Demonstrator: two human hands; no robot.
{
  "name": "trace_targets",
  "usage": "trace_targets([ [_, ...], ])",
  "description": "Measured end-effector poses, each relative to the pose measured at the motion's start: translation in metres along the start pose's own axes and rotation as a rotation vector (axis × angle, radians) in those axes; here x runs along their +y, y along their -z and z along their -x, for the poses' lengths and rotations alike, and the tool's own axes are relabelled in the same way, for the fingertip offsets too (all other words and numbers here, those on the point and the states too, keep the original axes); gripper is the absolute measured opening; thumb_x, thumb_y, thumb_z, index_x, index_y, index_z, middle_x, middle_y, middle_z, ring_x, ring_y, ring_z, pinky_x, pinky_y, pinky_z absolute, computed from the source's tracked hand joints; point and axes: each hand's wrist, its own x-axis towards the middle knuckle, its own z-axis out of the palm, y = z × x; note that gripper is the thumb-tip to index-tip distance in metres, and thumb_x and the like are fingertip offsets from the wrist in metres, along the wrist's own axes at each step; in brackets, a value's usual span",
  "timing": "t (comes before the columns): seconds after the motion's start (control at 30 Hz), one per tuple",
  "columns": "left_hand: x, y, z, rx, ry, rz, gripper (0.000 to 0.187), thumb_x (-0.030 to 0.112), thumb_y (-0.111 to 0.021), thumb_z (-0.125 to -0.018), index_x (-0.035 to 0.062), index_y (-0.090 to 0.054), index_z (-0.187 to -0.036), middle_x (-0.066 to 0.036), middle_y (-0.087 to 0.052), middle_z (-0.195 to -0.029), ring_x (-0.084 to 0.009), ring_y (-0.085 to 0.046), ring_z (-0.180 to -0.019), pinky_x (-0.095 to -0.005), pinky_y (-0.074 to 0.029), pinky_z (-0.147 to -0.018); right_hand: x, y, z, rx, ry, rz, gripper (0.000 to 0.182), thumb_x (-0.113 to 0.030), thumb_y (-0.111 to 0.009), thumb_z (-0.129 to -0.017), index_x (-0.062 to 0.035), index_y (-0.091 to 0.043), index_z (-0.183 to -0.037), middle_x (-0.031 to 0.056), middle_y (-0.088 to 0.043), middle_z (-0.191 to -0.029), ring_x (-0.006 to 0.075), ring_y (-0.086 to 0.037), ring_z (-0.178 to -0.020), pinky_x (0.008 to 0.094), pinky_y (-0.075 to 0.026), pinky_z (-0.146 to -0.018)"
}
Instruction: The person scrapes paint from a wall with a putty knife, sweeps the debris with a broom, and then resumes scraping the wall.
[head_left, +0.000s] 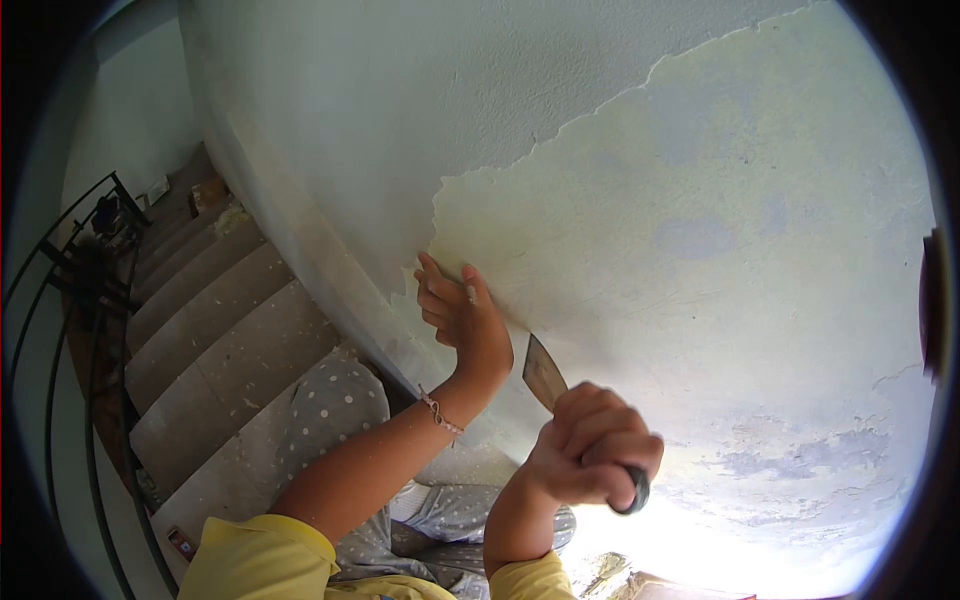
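**Scraper (544, 375) in the right hand (600, 450), left hand (460, 310) up at a ragged paint edge (443, 180)**

The wall (700, 320) fills most of the view, its darker, textured coat ending in a jagged line above a paler, patchy surface. Beside it, the stairs (240, 320) run along the left, dotted with pale specks, with a dark metal railing (85, 285) on their far side. The person's legs, in dotted grey trousers (340, 410), are bent low on the steps, which probably brings this part of the wall within easy reach.

The left arm reaches out from a yellow sleeve (265, 555). That hand is at the wall near the paint edge, its fingers partly curled and the thumb apart from the forefinger, pinching nothing visible; it may be there to feel the edge or steady the body. How firmly it presses cannot be told.

The right hand is closed around the scraper's handle (632, 490), a full grip that likely keeps the tool from twisting. The blade slants up towards the pale surface, its tip at or very near it; contact is unclear.

Smallest are a beaded bracelet (438, 413) on the left wrist and a whitish fleck (471, 293) on the thumb.
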Motion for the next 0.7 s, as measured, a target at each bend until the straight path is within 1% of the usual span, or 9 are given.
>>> trace_targets([
  [0.03,0.001,0.000,-0.001,0.001,-0.001,0.009,0.083,0.066,-0.019,-0.095,0.0089,0.002,-0.151,-0.021,-0.003,-0.152,-0.0382,-0.009,-0.140,-0.0559,-0.014,-0.109,-0.004,-0.002,0.000,-0.021,0.040,0.000,0.049,-0.050,-0.052,-0.094,-0.0103,-0.036,-0.072,-0.0007,-0.034,-0.050,0.0089,-0.029,-0.038,0.0241,-0.027,-0.035],
  [0.07,0.002,0.000,-0.002,-0.004,0.004,0.015,0.085,0.067,-0.019,-0.094,0.0086,0.002,-0.151,-0.021,-0.003,-0.152,-0.0382,-0.008,-0.140,-0.0560,-0.013,-0.109,-0.017,-0.005,0.000,0.052,0.023,0.052,0.054,-0.049,-0.061,-0.089,-0.0070,-0.037,-0.065,0.0013,-0.037,-0.049,0.0128,-0.036,-0.039,0.0273,-0.032,-0.038],
  [0.27,0.001,-0.001,0.000,-0.003,0.015,0.002,0.086,0.068,-0.019,-0.094,0.0078,0.002,-0.151,-0.022,-0.002,-0.152,-0.0383,-0.008,-0.140,-0.0563,-0.012,-0.109,-0.013,-0.005,0.000,0.070,0.100,0.002,0.054,-0.049,-0.061,-0.089,-0.0063,-0.040,-0.064,0.0006,-0.040,-0.049,0.0130,-0.037,-0.037,0.0275,-0.037,-0.037],
  [0.3,0.002,-0.001,0.000,0.001,0.010,0.004,0.085,0.067,-0.019,-0.094,0.0078,0.002,-0.151,-0.022,-0.003,-0.152,-0.0384,-0.008,-0.140,-0.0562,-0.012,-0.109,-0.013,-0.004,-0.001,0.063,0.106,0.005,0.054,-0.049,-0.061,-0.089,-0.0063,-0.040,-0.064,0.0006,-0.040,-0.049,0.0130,-0.037,-0.037,0.0275,-0.037,-0.037],
  [0.37,0.004,0.000,-0.001,-0.002,0.024,0.001,0.084,0.066,-0.019,-0.095,0.0078,0.002,-0.151,-0.021,-0.003,-0.152,-0.0385,-0.008,-0.140,-0.0564,-0.013,-0.109,-0.015,-0.003,-0.003,-0.093,0.301,-0.031,0.049,-0.053,-0.047,-0.095,-0.0099,-0.038,-0.074,-0.0014,-0.037,-0.053,0.0080,-0.033,-0.042,0.0223,-0.029,-0.037],
  [0.5,0.003,-0.001,-0.003,0.020,0.037,-0.002,0.083,0.065,-0.020,-0.095,0.0077,0.001,-0.151,-0.020,-0.004,-0.152,-0.0383,-0.009,-0.140,-0.0567,-0.013,-0.109,-0.003,-0.001,0.001,-0.072,0.331,-0.054,0.050,-0.053,-0.052,-0.093,-0.0090,-0.038,-0.074,-0.0012,-0.038,-0.052,0.0087,-0.033,-0.040,0.0232,-0.029,-0.036],
  [0.57,0.003,0.001,-0.001,0.005,0.042,0.008,0.082,0.064,-0.020,-0.095,0.0077,0.000,-0.151,-0.020,-0.004,-0.152,-0.0382,-0.009,-0.139,-0.0565,-0.013,-0.110,-0.004,-0.002,0.002,-0.150,0.027,0.087,0.050,-0.052,-0.054,-0.092,-0.0081,-0.039,-0.073,-0.0012,-0.038,-0.052,0.0104,-0.034,-0.039,0.0246,-0.029,-0.037],
  [0.67,0.007,0.000,-0.002,-0.001,0.040,0.013,0.081,0.063,-0.020,-0.096,0.0076,-0.001,-0.151,-0.020,-0.005,-0.151,-0.0378,-0.010,-0.139,-0.0559,-0.013,-0.110,-0.018,0.000,0.005,-0.134,0.047,0.061,0.051,-0.053,-0.053,-0.092,-0.0084,-0.038,-0.072,-0.0009,-0.038,-0.051,0.0109,-0.034,-0.039,0.0255,-0.031,-0.038],
  [0.7,0.006,0.001,-0.002,0.002,0.053,-0.002,0.080,0.062,-0.020,-0.096,0.0076,-0.001,-0.151,-0.020,-0.006,-0.151,-0.0376,-0.011,-0.139,-0.0557,-0.013,-0.110,-0.021,0.003,0.004,-0.111,0.116,0.007,0.049,-0.050,-0.058,-0.089,-0.0056,-0.043,-0.074,0.0017,-0.042,-0.053,0.0154,-0.040,-0.041,0.0303,-0.038,-0.040],
])
